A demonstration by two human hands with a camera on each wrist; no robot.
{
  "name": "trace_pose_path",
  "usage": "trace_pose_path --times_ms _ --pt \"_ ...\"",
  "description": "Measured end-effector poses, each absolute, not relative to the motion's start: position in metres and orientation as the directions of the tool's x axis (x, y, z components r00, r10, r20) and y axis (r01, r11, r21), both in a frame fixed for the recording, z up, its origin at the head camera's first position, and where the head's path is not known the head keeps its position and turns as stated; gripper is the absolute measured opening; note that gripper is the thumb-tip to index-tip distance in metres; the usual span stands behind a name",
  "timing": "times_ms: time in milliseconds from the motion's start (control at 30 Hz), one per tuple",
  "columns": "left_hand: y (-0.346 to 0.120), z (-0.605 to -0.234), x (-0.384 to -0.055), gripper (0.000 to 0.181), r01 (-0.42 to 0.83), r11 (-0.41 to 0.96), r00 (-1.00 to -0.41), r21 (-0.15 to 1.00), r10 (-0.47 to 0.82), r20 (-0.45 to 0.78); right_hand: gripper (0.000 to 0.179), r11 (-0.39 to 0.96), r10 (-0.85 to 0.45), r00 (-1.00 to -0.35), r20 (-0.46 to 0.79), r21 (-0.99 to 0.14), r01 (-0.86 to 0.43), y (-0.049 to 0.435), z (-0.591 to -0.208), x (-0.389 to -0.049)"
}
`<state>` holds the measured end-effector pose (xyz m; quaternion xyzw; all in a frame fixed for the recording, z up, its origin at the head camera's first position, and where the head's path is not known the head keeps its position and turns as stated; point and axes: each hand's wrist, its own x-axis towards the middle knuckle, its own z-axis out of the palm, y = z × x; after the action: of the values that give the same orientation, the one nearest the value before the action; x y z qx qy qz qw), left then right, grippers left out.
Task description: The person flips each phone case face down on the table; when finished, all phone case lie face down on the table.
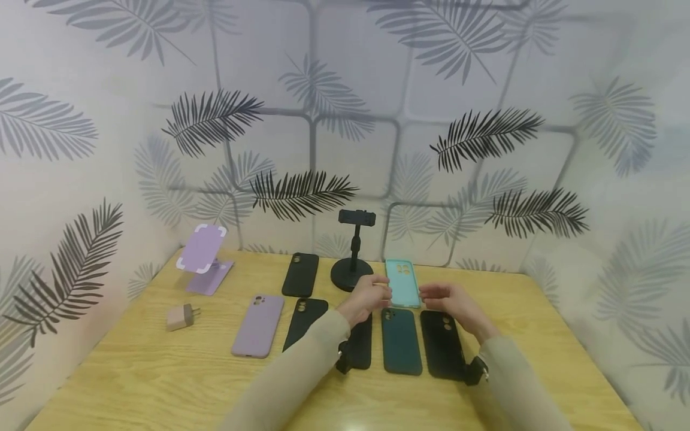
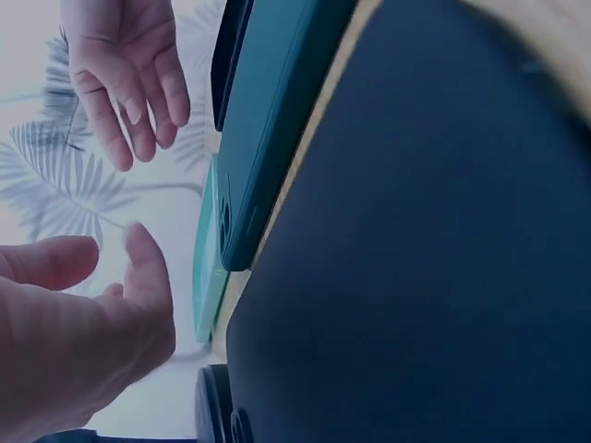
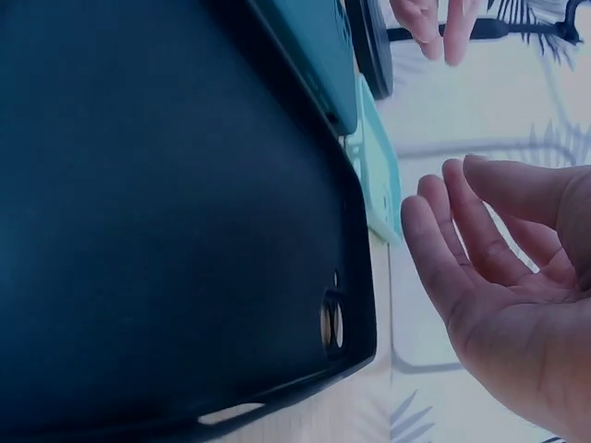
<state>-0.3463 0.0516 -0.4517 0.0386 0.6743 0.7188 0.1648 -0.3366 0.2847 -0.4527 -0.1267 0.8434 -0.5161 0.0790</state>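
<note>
A mint-green phone case (image 1: 404, 287) lies on the table between my two hands, its hollow side up. My left hand (image 1: 369, 296) hovers at its left edge, fingers relaxed and nothing held. On the opposite side my right hand (image 1: 453, 302) faces it with loosely bent fingers, also holding nothing. In the right wrist view a gap shows between the fingertips of the two hands. Nearer to me lie a dark teal case (image 1: 401, 344), a black case (image 1: 443, 347) under my right wrist, and another dark case (image 1: 361, 344) partly hidden by my left hand and sleeve.
Behind my left hand stands a black phone stand (image 1: 353, 272). Further left are two black cases (image 1: 300, 275) (image 1: 304, 320), a lilac case (image 1: 259, 326), a plug adapter (image 1: 180, 317) and a lilac folding stand (image 1: 205, 254). A leaf-patterned wall (image 1: 356, 143) borders the wooden table (image 1: 135, 365).
</note>
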Motion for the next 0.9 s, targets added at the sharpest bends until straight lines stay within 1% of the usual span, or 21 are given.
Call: trace_pose_path --times_ms 100,233,400,600,767,900 --pt "0.056 -0.452 -0.351 0.052 -0.192 -0.035 -0.95 0.981 0.258 -0.177 0.042 0.459 -0.297 -0.955 -0.018 -0.88 -0.126 0.287 -0.453 -0.342" --pt "0.059 -0.455 -0.355 0.057 -0.202 -0.026 -0.952 0.979 0.239 -0.19 0.043 0.45 -0.311 -0.95 -0.034 -0.886 -0.116 0.288 -0.454 -0.346" --pt "0.063 -0.457 -0.358 0.059 -0.211 0.002 -0.949 0.978 0.238 -0.205 0.043 0.434 -0.325 -0.944 -0.049 -0.895 -0.103 0.288 -0.455 -0.347" --pt "0.065 -0.457 -0.359 0.057 -0.262 0.065 -0.936 0.963 0.227 -0.27 0.042 0.434 -0.28 -0.957 -0.08 -0.899 -0.052 0.29 -0.463 -0.353" --pt "0.066 -0.459 -0.362 0.052 -0.279 0.01 -0.929 0.96 0.249 -0.273 0.041 0.395 -0.262 -0.96 -0.102 -0.919 -0.01 0.289 -0.469 -0.358" --pt "0.066 -0.458 -0.366 0.055 -0.274 -0.013 -0.935 0.962 0.238 -0.263 0.041 0.379 -0.264 -0.96 -0.097 -0.925 -0.011 0.29 -0.47 -0.363"
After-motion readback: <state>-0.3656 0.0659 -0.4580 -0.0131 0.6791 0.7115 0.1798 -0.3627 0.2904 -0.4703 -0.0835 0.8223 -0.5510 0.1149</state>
